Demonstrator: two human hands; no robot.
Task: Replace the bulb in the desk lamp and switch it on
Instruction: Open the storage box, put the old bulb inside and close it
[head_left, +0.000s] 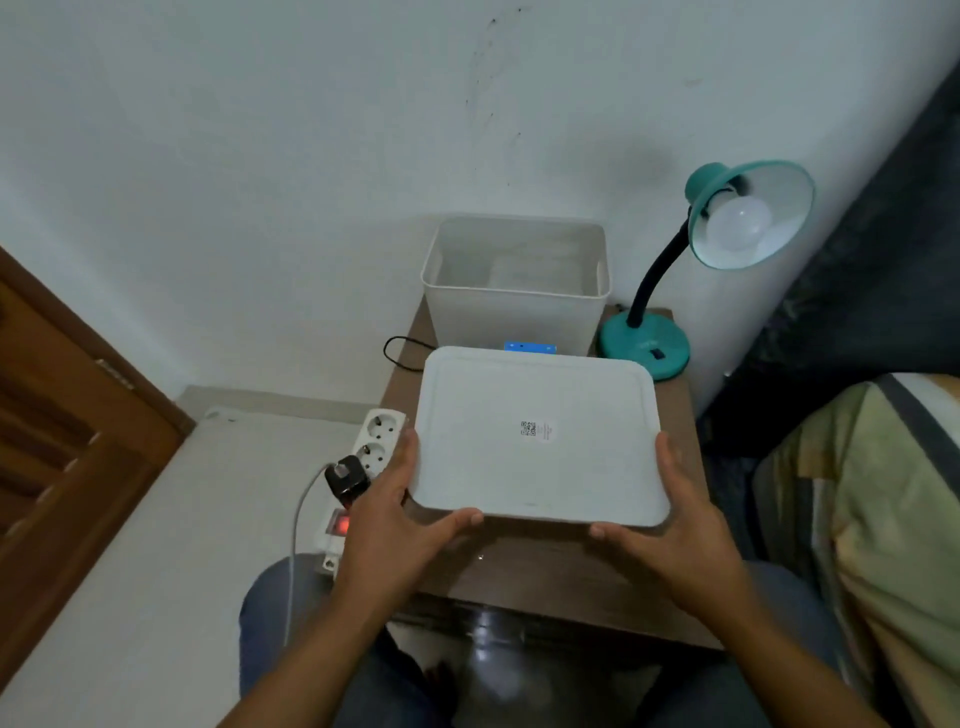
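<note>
A teal desk lamp (647, 343) stands at the back right of the small brown table (545, 582), its black neck bent so the shade faces me. A white bulb (737, 223) sits unlit in the shade. I hold a white rectangular lid (535, 436) just above the table. My left hand (387, 519) grips its left near corner and my right hand (675, 525) its right near corner. Behind the lid stands an open white bin (514, 301); something pale lies inside, too dim to identify.
A white power strip (363, 452) lies on the floor left of the table, with a black plug in it and its red switch lit. A blue object (530, 347) peeks out between lid and bin. A wooden door is at the left, bedding at the right.
</note>
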